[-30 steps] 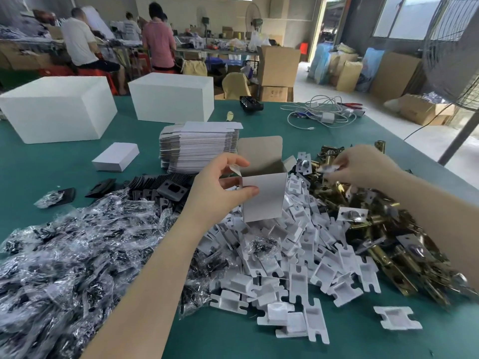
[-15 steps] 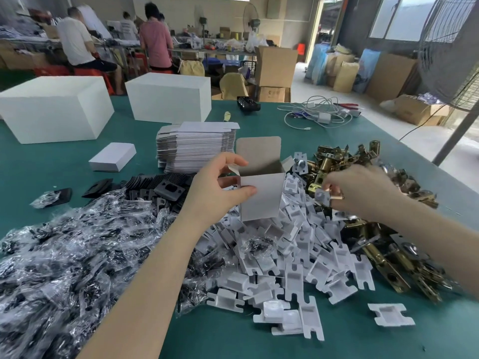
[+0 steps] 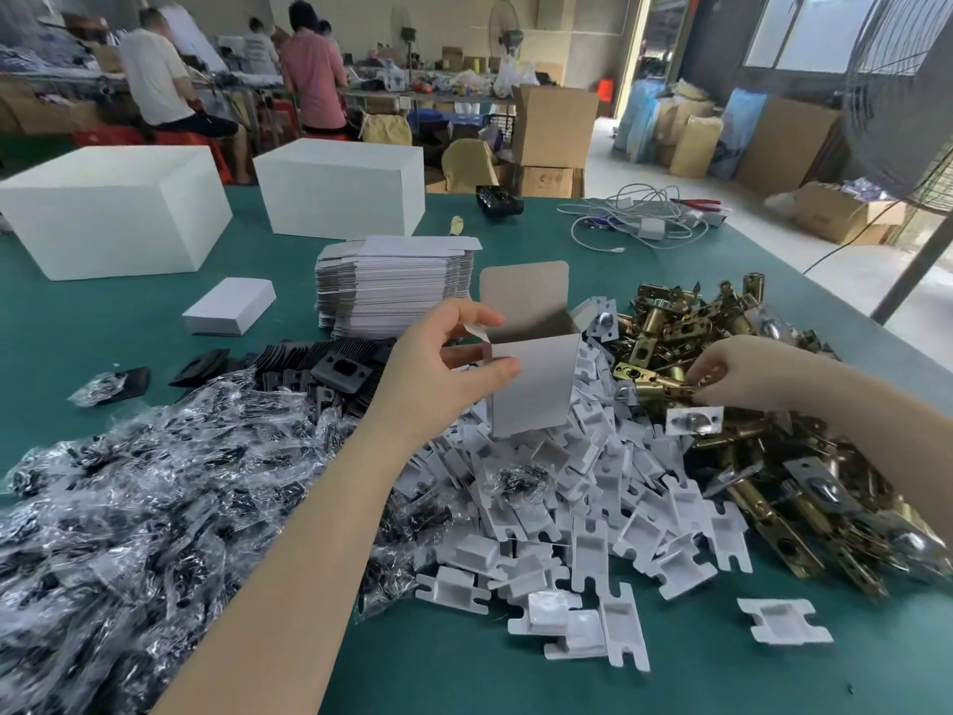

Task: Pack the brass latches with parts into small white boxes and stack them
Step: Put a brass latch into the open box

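Observation:
My left hand (image 3: 443, 363) holds a small white box (image 3: 533, 384) upright by its left edge, top flap open, above a heap of white plastic parts (image 3: 593, 513). My right hand (image 3: 742, 371) pinches a brass latch (image 3: 652, 381) at the near edge of the brass latch pile (image 3: 773, 456), just right of the box. Bagged black parts (image 3: 154, 518) fill the left foreground. Black plates (image 3: 330, 371) lie behind them. A stack of flat white box blanks (image 3: 392, 286) stands behind the box. One closed small white box (image 3: 229, 307) lies to the left.
Two large white cartons (image 3: 113, 209) (image 3: 338, 193) stand at the back of the green table (image 3: 464, 673). White cables and a charger (image 3: 650, 221) lie at back right. A fan guard (image 3: 907, 95) rises at the right edge. People work at benches behind.
My right hand dropped from the top of the latch pile to its near edge and closed on a brass latch. My left hand keeps the open box in the same place.

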`<state>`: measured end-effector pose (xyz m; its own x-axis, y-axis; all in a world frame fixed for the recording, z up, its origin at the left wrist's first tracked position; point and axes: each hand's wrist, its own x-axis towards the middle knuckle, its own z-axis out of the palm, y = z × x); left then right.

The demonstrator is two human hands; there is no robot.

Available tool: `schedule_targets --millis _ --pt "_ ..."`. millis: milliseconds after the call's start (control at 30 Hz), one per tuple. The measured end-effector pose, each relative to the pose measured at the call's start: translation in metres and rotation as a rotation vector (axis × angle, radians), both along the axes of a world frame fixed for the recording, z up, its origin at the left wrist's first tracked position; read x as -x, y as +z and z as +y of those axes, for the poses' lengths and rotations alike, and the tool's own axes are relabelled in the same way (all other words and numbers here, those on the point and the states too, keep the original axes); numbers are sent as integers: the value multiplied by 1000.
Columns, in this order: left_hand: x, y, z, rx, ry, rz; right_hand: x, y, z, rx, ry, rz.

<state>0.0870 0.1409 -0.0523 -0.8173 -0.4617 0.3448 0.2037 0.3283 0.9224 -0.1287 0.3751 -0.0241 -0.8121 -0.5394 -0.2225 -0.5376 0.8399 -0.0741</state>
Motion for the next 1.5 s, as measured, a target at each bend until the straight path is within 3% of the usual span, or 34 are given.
schedule_targets --millis 233,400,667,1067,1267,1367,1500 --pt "1 -1 1 13 27 57 6 5 -1 71 27 -36" --pt "0 -1 2 56 13 79 0 14 4 390 -12 -190" --pt "2 -7 -2 404 90 240 -17 10 -18 764 -319 -474" --pt "7 -19 -13 339 209 282 -27 16 -32 691 -272 -278" --pt "6 -17 -14 229 241 230 -36 26 -32 770 -406 -361" --pt "3 -10 -15 172 207 220 -42 50 -30 907 -283 -182" --pt "3 -8 -14 -9 69 127 -64 93 -30 1125 47 82"
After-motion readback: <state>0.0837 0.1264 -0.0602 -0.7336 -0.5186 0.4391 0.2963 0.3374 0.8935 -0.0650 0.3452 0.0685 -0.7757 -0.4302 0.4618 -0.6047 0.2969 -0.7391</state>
